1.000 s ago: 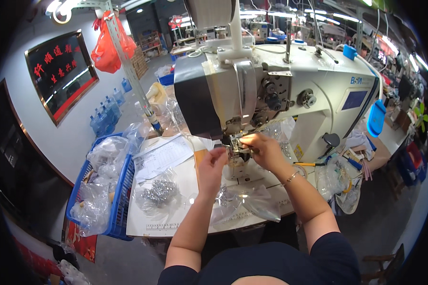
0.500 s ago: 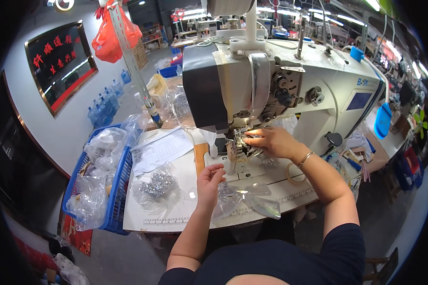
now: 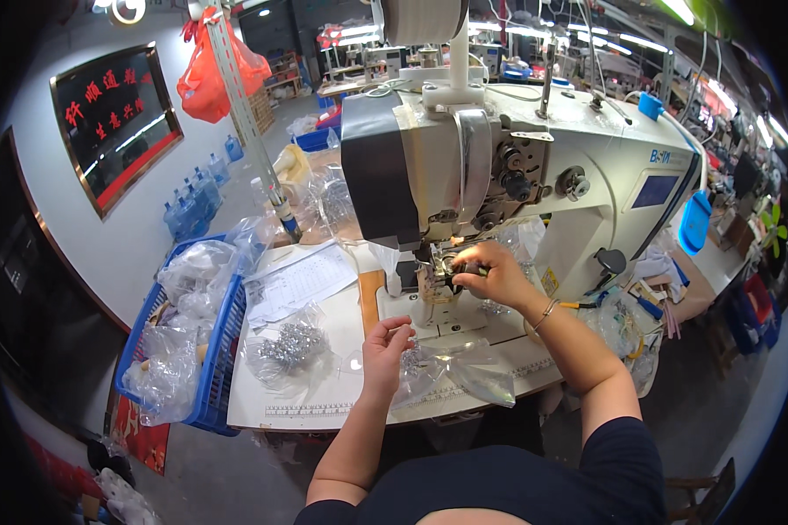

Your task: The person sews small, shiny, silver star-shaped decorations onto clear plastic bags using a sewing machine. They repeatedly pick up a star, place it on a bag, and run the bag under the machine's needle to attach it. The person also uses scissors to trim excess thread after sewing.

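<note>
A large white sewing machine [image 3: 534, 157] stands in front of me, its lamp lighting the needle area [image 3: 438, 276]. My right hand [image 3: 495, 278] is beside the presser foot, fingers bent and closed; a dark shape shows between thumb and fingers, too small to name. My left hand [image 3: 385, 346] hovers over the table's front, left of the needle plate [image 3: 451, 328], with its fingers curled together; what they hold, if anything, is hidden. Just right of it lies a clear plastic bag [image 3: 477, 381] with small silvery pieces near its left end.
Another clear bag [image 3: 291, 343] of silvery pieces lies at the left, near printed sheets [image 3: 302, 280]. A blue basket [image 3: 223, 350] with plastic bags stands at the table's left edge. A metal post [image 3: 249, 131] rises behind it. Tools with yellow handles [image 3: 578, 304] lie at right.
My right hand has drawn slightly back from the needle area, and its stretched fingers have curled in. My left hand has lowered slightly. The yellow-handled tools have come into sight beside my right forearm.
</note>
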A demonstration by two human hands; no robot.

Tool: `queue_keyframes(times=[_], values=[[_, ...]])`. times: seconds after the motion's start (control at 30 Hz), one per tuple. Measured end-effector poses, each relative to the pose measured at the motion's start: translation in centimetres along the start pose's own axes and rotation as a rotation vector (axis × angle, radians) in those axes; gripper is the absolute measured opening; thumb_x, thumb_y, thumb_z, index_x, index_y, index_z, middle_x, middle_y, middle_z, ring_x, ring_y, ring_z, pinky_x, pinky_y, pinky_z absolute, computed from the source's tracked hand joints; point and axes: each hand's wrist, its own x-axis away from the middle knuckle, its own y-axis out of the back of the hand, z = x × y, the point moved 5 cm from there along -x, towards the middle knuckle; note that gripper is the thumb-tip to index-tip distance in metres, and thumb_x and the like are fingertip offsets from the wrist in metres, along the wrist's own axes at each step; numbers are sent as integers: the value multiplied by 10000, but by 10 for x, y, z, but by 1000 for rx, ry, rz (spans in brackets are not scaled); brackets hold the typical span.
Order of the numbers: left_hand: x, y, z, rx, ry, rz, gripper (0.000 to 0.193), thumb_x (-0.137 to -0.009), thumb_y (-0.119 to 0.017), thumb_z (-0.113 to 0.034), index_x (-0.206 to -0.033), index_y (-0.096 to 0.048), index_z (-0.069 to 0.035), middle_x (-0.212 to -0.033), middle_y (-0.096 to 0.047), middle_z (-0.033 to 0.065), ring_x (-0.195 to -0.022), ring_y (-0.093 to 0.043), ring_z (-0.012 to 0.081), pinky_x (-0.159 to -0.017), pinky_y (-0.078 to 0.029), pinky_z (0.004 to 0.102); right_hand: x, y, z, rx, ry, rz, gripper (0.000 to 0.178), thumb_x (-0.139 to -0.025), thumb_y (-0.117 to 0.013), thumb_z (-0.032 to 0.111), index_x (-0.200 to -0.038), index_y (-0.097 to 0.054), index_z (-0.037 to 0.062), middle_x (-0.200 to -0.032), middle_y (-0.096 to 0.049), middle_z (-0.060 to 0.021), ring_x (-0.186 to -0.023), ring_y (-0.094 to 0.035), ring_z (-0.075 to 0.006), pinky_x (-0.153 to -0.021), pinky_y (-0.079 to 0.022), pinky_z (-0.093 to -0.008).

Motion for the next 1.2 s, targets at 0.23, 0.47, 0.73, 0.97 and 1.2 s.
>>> queue_keyframes(times=[0.23, 0.47, 0.73, 0.97, 1.2], values=[[3, -18, -14, -158, -156, 66, 144, -869, -601, -49, -1010, -615, -27, -854, -606, 17, -797, -561, 71, -712, -476, 221, -13, -16, 6, -53, -128, -207, 229, -748, -732, 232, -873, -714, 41, -799, -684, -127, -714, -643, -236, -676, -480, -311], [2, -24, -32, -291, -440, 30, 141, -847, -621, -20, -982, -644, -56, -905, -596, 28, -757, -543, 70, -623, -453, 211, -13, -21, -4, 28, -172, -150, 192, -738, -708, 197, -868, -712, 56, -874, -677, -136, -833, -617, -274, -774, -466, -336], [-21, -89, -90, -1097, -1168, 152, 338, -706, -641, 7, -1029, -659, -92, -892, -568, 55, -751, -583, 218, -644, -491, 311, 28, -15, 33, -86, 181, -293, 176, -661, -673, 26, -816, -589, 36, -970, -550, -110, -878, -500, -256, -773, -418, -333], [-44, -36, -48, -411, -672, -62, 81, -828, -657, -1, -905, -675, 15, -917, -578, 57, -749, -547, 94, -642, -450, 205, 102, 146, 53, 720, 451, -940, 142, -751, -638, 87, -856, -647, -8, -955, -626, -137, -909, -585, -307, -811, -465, -378], [-57, -56, -31, -351, -555, -40, 56, -825, -655, 3, -877, -663, 20, -928, -585, 59, -759, -563, 99, -662, -465, 204, 128, 533, -201, -198, -552, -1192, 327, -820, -641, 450, -886, -648, 130, -693, -529, 17, -493, -420, -51, -386, -277, -234]])
